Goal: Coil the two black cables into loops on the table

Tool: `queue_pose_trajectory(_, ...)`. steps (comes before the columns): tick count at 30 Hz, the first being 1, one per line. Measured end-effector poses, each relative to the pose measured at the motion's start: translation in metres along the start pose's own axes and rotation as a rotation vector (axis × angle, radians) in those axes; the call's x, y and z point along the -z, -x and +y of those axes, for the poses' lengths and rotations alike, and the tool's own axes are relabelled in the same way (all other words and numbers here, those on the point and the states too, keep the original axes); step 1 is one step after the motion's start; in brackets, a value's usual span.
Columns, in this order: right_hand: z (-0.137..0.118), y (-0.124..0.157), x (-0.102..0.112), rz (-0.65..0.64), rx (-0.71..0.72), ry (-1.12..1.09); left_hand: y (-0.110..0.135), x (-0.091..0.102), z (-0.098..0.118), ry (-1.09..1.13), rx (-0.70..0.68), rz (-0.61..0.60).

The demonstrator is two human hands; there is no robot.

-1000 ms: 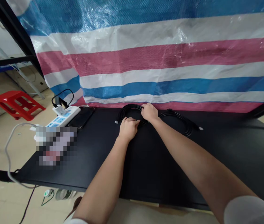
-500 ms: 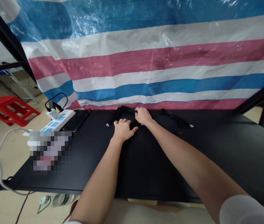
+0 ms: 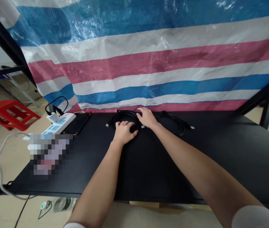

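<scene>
A coiled black cable [image 3: 122, 116] lies at the back of the black table [image 3: 148, 164], close to the striped tarp. My left hand [image 3: 123, 132] rests flat on the coil's near side, fingers stretched over it. My right hand [image 3: 147, 117] lies on the coil's right edge, fingers spread and extended. A second black cable coil [image 3: 172, 122] sits just right of my right hand, untouched, with a light plug end at its right.
A white power strip [image 3: 59, 123] and a dark phone [image 3: 77, 124] lie at the table's back left; a pixelated patch covers something in front of them. A red stool [image 3: 8, 110] stands on the floor at left. A striped tarp [image 3: 148, 63] hangs behind the table.
Both hands have flattened from gripping the left coil to resting on it with fingers extended. The view has shifted slightly, showing more of the table's right side.
</scene>
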State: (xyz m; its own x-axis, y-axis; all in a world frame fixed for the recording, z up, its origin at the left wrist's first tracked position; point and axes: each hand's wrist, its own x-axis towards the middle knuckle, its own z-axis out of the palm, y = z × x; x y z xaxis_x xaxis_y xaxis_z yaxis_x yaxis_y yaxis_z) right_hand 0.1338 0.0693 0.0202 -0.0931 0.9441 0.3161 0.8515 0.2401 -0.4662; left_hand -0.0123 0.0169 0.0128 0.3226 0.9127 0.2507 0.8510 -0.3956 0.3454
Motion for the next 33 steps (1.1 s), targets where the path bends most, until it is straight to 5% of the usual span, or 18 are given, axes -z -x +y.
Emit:
queue_pose_trajectory(7,0.037,0.021,0.029,0.217,-0.037,-0.077,0.003,0.003,0.001,0.033,0.010,0.110)
queue_pose_trajectory(16,0.097,0.062,0.057,0.531,-0.439,-0.039,0.005,0.005,-0.002,0.006,-0.006,0.045)
queue_pose_trajectory(27,0.120,0.075,0.061,0.524,-0.557,0.102,0.009,0.004,-0.005,0.086,-0.006,0.132)
queue_pose_trajectory(33,0.123,0.080,0.064,0.449,-0.687,0.184,0.009,0.002,-0.010,0.153,-0.007,0.329)
